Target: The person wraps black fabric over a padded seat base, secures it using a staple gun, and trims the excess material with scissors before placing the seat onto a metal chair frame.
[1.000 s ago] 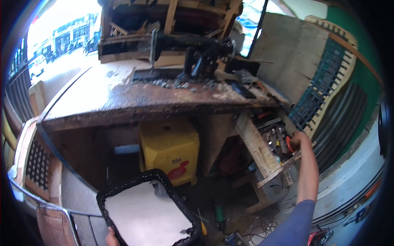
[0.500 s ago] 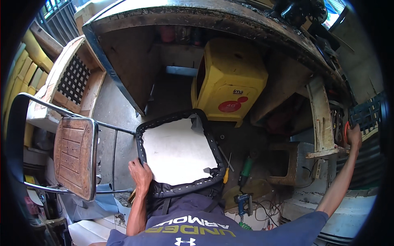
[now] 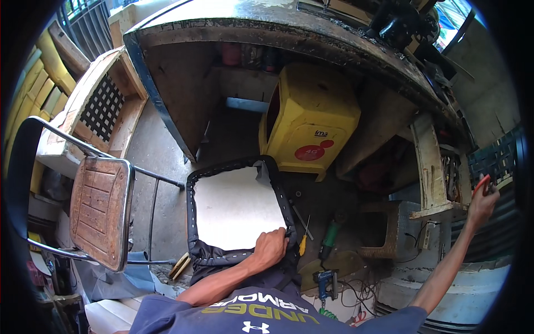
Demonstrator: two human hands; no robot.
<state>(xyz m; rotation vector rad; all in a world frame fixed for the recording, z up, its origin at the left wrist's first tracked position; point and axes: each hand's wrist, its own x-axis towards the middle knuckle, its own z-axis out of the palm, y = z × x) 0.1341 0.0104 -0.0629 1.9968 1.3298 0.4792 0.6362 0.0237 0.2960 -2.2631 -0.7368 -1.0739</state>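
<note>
A squarish seat pad (image 3: 239,206) lies underside up on my lap. Its black cover (image 3: 225,257) is folded over a white backing, with a row of pale staples along the rim. My left hand (image 3: 271,246) reaches across to the pad's near right corner, its fingers closed on the folded cover edge. Far out to the right, beside a wooden drawer, my right hand (image 3: 483,206) is raised and closed around an orange-handled tool (image 3: 481,183). The tool's working end is hard to make out.
On the floor to the right lie a yellow-handled screwdriver (image 3: 303,245), a green power tool (image 3: 331,236) and a blue air stapler (image 3: 325,284) with a hose. Ahead is a yellow plastic stool (image 3: 317,119) under a workbench (image 3: 233,30). A metal-framed chair (image 3: 100,211) stands left.
My left hand has moved from the pad's left edge to its near right corner. My right hand has lifted the orange-handled tool away from beside the drawer.
</note>
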